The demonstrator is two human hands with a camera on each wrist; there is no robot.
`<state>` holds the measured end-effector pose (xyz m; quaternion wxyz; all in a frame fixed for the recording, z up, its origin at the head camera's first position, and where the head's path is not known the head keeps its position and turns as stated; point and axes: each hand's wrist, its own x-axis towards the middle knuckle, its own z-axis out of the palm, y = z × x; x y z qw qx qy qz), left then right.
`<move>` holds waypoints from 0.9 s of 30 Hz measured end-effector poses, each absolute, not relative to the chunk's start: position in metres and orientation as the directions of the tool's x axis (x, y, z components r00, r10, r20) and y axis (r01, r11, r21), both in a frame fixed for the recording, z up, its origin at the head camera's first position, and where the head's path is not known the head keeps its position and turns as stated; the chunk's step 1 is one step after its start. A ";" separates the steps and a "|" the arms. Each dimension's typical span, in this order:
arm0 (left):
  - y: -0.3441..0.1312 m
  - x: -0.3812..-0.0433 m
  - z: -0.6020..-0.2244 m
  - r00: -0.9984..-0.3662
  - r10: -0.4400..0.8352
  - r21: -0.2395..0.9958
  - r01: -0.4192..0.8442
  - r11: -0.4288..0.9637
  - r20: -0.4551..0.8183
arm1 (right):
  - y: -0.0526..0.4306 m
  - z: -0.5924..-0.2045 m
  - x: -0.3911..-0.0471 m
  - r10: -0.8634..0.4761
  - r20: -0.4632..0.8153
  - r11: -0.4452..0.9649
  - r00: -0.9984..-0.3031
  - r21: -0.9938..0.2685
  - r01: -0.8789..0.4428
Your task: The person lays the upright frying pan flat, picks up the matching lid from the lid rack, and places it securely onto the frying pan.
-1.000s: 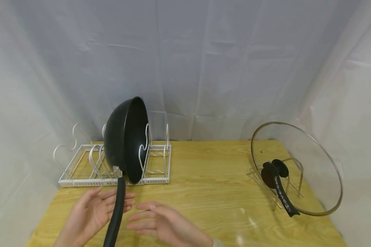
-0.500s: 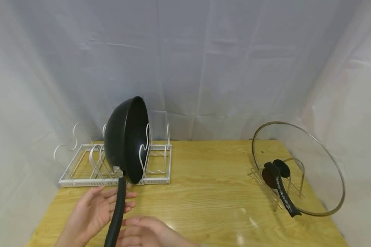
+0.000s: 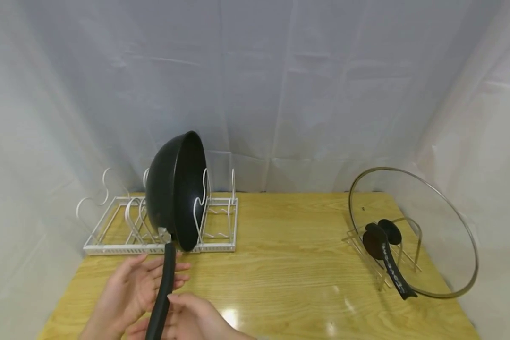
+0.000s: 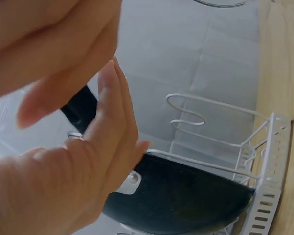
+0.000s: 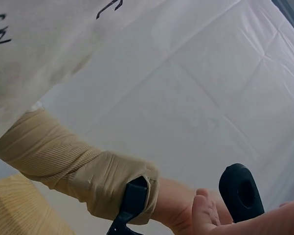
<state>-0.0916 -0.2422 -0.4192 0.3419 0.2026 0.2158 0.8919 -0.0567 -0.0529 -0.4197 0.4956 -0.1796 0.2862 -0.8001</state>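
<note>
A black wok [image 3: 163, 189] stands on edge in a white wire rack [image 3: 221, 248], its hollow side facing right. The wok's long black handle [image 3: 165, 288] points down toward me. My left hand [image 3: 129, 290] is held at the handle's left, palm turned inward, its straight fingers passing behind it. From the right, my right hand [image 3: 191, 316] reaches to the handle, thumb beside it and fingers behind it. Up close in the left wrist view, my left hand [image 4: 83, 161] lies below my right hand [image 4: 54, 54], with part of the handle [image 4: 83, 110] showing between them.
At the table's [image 3: 289, 264] right side, a glass lid [image 3: 433, 245] with a metal rim leans in a small wire stand [image 3: 416, 245]. Its black handle [image 3: 393, 269] bears white lettering. Pale plastic sheeting [image 3: 255, 94] hangs behind and at both sides.
My right hand has moved left and toward me, until its fingers pass behind the wok's handle. The left hand, the wok and the lid have hardly changed.
</note>
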 end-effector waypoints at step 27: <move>-0.220 -0.096 -0.397 -0.759 0.639 0.539 -0.591 -0.599 -0.123 | -0.068 -0.394 -0.047 -0.847 -0.235 -0.360 -0.476 -0.405 0.840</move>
